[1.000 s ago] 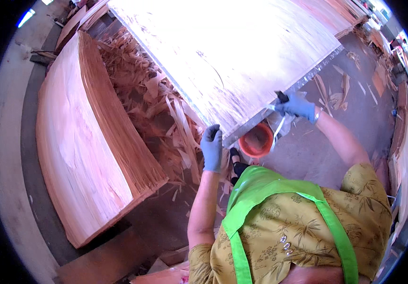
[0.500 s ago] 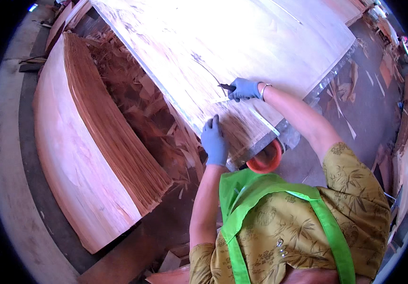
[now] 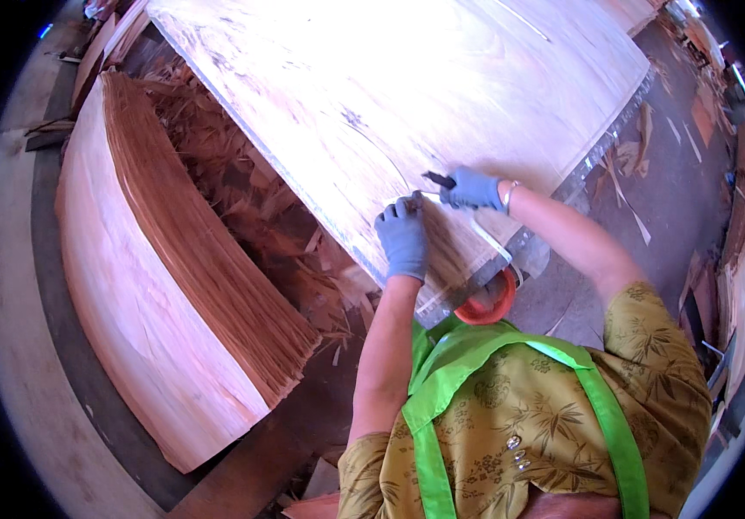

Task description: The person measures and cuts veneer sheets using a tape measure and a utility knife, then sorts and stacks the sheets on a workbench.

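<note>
One gloved left hand (image 3: 402, 239) lies near the centre of the frame, palm down on a pale wood veneer sheet (image 3: 476, 95), with its fingers bent toward the gloved right hand (image 3: 474, 189); whether those fingers pinch anything, I cannot tell. The right hand, just to its right, is closed around a slim black tool (image 3: 439, 180), whose end points to the upper left; its exact kind is too small to make out. A narrow white strip (image 3: 490, 238) runs from below the right hand down across the veneer to the desk's edge, and a short pale length spans the gap between the two hands. The veneer sheet covers the upper middle of the frame, very bright at the top, with a thin dark curved line (image 3: 379, 154) leading down toward the fingertips. It lies on a desk (image 3: 587, 166) with a grey rim. Just beyond that rim, below the hands, is a red bucket (image 3: 485, 316), partly covered by the green apron (image 3: 459, 350) worn over a mustard patterned shirt (image 3: 554, 424). A bracelet (image 3: 511, 193) circles the right wrist. A thick stack of veneer sheets (image 3: 160, 285) fills the left of the frame, and reddish veneer scraps (image 3: 234, 186) lie heaped between it and the desk.
</note>
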### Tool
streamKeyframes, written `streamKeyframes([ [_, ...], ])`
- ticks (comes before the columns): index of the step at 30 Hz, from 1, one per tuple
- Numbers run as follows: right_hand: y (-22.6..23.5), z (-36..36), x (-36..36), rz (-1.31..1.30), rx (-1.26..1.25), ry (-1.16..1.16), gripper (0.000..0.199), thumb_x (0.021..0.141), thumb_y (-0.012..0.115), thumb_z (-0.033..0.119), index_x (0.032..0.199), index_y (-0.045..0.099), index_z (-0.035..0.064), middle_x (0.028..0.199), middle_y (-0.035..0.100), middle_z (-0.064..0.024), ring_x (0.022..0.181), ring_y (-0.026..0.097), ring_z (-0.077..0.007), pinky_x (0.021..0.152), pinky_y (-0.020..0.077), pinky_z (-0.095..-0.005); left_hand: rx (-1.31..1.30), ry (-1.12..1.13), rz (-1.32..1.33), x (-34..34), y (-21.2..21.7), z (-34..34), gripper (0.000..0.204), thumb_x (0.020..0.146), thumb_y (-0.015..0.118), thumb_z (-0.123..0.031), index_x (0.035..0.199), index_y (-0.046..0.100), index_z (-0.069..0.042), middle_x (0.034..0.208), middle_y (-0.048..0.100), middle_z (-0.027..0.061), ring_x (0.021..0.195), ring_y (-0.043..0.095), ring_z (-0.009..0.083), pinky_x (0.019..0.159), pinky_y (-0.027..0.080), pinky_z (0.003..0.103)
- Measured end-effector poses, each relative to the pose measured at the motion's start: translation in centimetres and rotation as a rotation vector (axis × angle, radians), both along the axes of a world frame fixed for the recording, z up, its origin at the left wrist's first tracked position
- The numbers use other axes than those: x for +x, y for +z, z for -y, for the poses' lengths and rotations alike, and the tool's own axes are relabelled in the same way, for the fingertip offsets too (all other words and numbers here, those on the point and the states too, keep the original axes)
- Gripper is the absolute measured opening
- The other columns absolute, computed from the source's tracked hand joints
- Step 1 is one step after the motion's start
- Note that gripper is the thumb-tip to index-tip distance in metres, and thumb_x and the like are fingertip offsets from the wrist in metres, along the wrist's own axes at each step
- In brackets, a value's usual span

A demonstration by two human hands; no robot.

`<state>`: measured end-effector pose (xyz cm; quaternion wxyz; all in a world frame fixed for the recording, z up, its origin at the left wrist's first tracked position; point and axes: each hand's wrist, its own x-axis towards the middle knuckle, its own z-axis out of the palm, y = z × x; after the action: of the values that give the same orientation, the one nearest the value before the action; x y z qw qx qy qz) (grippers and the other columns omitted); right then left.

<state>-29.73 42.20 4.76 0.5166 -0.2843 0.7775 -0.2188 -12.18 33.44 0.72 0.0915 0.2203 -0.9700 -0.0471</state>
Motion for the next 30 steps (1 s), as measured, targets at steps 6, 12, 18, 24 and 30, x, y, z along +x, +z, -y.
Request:
streamKeyframes([
  [6, 2.1, -1.3, -0.1, 0.041, -0.019, -0.081, 0.021, 0.084, 0.058, 0.027, 0.082, 0.060, 0.0068, 0.063, 0.053, 0.0002, 0.050, 0.045, -0.0096, 0.044, 0.0368, -0.0260, 0.108, -0.043, -0.013, -0.1, 0.2, 1.6, 0.034, 0.078, 0.052, -0.006, 0.109, 0.063, -0.015, 0.098, 0.056, 0.0082, 0.091, 0.053, 0.0272, 0.078, 0.043, 0.040],
  [12, 0.9, 8.5, -4.1, 0.023, -0.265, -0.182, 0.021, 0.080, 0.063, 0.028, 0.081, 0.063, 0.0067, 0.061, 0.054, -0.0001, 0.045, 0.041, -0.0082, 0.039, 0.0329, -0.0253, 0.338, 0.195, -0.371, -1.5, 1.9, 8.3, 0.046, 0.074, 0.050, 0.000, 0.118, 0.057, -0.006, 0.107, 0.056, 0.0180, 0.093, 0.055, 0.0321, 0.079, 0.046, 0.039],
  [18, -0.2, 14.0, -4.7, -0.288, 0.065, -0.020, 0.024, 0.079, 0.065, 0.027, 0.073, 0.060, 0.0047, 0.061, 0.058, -0.0041, 0.046, 0.048, -0.0110, 0.040, 0.0361, -0.0267, 0.046, 0.029, -0.125, -6.3, -0.6, 11.0, 0.038, 0.085, 0.047, -0.012, 0.123, 0.051, -0.010, 0.109, 0.053, 0.0071, 0.098, 0.053, 0.0253, 0.076, 0.044, 0.039],
  [24, -0.6, 8.8, -3.0, -0.083, -0.026, -0.176, 0.024, 0.079, 0.064, 0.028, 0.072, 0.061, 0.0050, 0.058, 0.056, -0.0026, 0.043, 0.046, -0.0104, 0.039, 0.0341, -0.0257, 0.002, -0.014, -0.065, -6.6, -0.8, 11.3, 0.030, 0.085, 0.049, -0.017, 0.113, 0.057, -0.014, 0.103, 0.054, 0.0033, 0.094, 0.054, 0.0233, 0.073, 0.043, 0.040],
  [30, 2.1, 12.9, -5.1, -0.010, -0.145, -0.170, 0.021, 0.085, 0.059, 0.028, 0.086, 0.062, 0.0071, 0.061, 0.053, 0.0027, 0.045, 0.042, -0.0059, 0.042, 0.0335, -0.0220, 0.273, 0.009, -0.314, -5.9, 0.1, 14.3, 0.040, 0.075, 0.049, -0.002, 0.113, 0.059, -0.009, 0.107, 0.057, 0.0105, 0.096, 0.055, 0.0290, 0.078, 0.045, 0.040],
])
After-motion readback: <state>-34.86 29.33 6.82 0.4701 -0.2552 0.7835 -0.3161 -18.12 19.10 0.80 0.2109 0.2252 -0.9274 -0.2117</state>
